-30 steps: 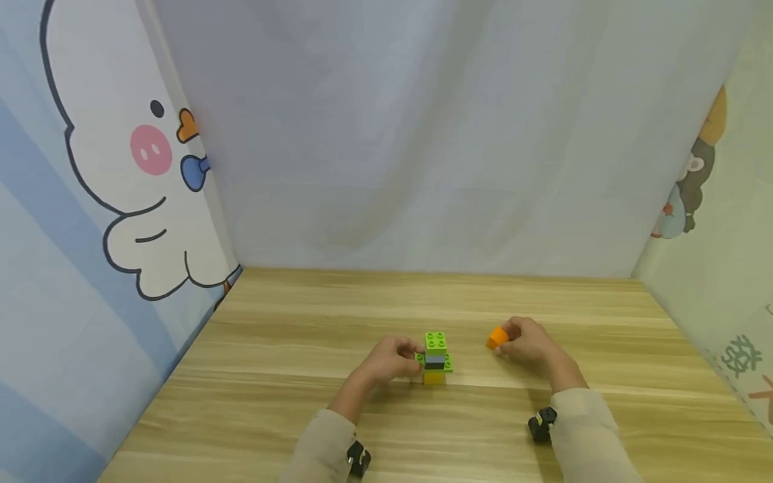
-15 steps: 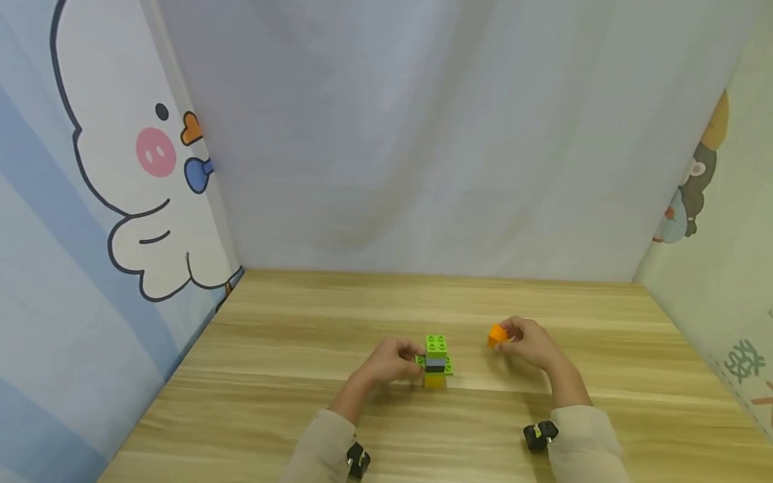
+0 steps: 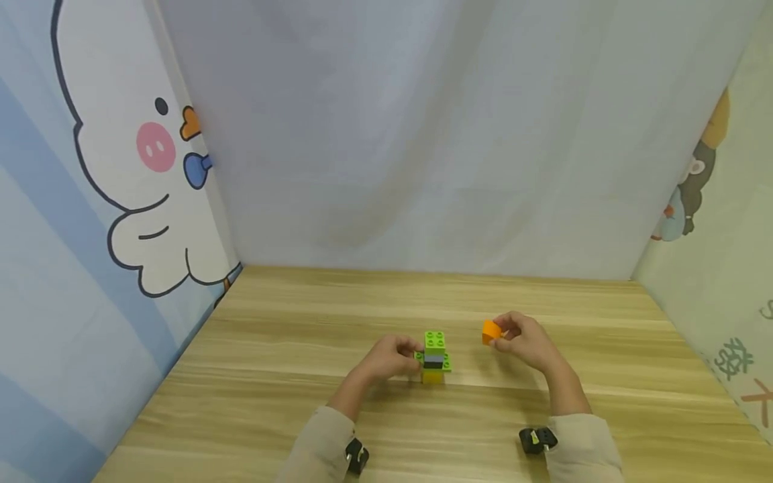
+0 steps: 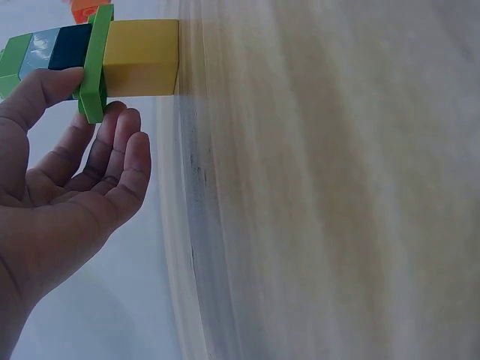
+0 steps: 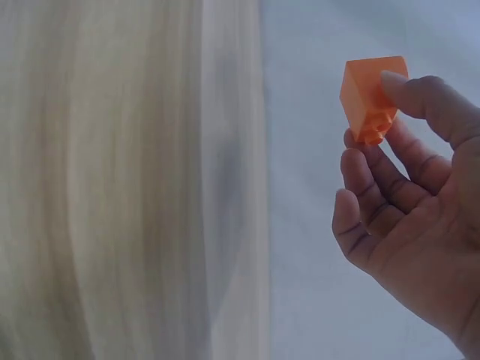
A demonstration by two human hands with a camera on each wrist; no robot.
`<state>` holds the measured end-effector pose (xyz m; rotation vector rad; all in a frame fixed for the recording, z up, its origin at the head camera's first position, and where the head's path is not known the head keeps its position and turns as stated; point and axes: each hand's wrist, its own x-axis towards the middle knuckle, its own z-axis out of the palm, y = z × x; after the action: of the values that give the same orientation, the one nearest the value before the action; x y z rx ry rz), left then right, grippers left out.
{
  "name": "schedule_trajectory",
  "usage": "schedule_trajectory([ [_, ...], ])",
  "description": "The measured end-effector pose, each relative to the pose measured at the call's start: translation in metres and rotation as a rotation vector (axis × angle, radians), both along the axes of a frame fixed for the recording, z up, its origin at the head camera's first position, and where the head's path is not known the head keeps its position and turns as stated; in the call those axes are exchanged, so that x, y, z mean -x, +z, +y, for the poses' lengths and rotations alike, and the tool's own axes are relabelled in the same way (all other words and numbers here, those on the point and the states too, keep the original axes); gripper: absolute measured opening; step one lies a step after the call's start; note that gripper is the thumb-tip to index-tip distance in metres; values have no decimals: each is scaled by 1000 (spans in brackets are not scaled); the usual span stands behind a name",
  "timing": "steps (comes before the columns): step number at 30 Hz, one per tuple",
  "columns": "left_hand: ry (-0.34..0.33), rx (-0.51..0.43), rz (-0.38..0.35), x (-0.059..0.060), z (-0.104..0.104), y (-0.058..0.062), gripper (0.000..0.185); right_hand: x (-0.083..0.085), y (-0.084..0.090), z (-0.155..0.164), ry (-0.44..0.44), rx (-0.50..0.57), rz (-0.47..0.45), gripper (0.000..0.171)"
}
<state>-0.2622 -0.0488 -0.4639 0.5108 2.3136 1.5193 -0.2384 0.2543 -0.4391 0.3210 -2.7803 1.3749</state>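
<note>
A small stack of toy building bricks (image 3: 434, 343) stands upright on the wooden table. Its base is a yellow brick (image 4: 142, 58), topped by a wider green plate (image 4: 94, 67), then dark and grey-blue layers and a bright green brick. My left hand (image 3: 390, 359) pinches the left end of that green plate between thumb and fingers. To the right of the stack, my right hand (image 3: 527, 341) holds an orange brick (image 5: 372, 94) above the table. The thumb lies across one face of it, and its studs point toward the curled fingers in the right wrist view.
The wood-grain table (image 3: 290, 308) ends at a pale curtain (image 3: 423, 168) behind. Cartoon-printed cloth walls (image 3: 139, 201) stand on the left and right. Each sleeved wrist carries a small black camera (image 3: 537, 440).
The orange brick has turned in my right fingers and shifted slightly left, toward the stack. My left hand keeps its hold on the green plate, and the stack stays in place.
</note>
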Motion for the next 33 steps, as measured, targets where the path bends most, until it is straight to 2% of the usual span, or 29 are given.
schedule_trajectory([
  [12,6,2,8,1,3,-2,36,-1,1,-10,46,46,118,36],
  [16,6,-9,4,1,3,-3,35,-1,1,-14,45,76,122,38],
  [21,5,-19,1,0,2,-4,35,-1,1,-19,52,57,138,36],
  [33,0,-8,14,2,3,-7,35,1,7,-30,138,68,153,29],
])
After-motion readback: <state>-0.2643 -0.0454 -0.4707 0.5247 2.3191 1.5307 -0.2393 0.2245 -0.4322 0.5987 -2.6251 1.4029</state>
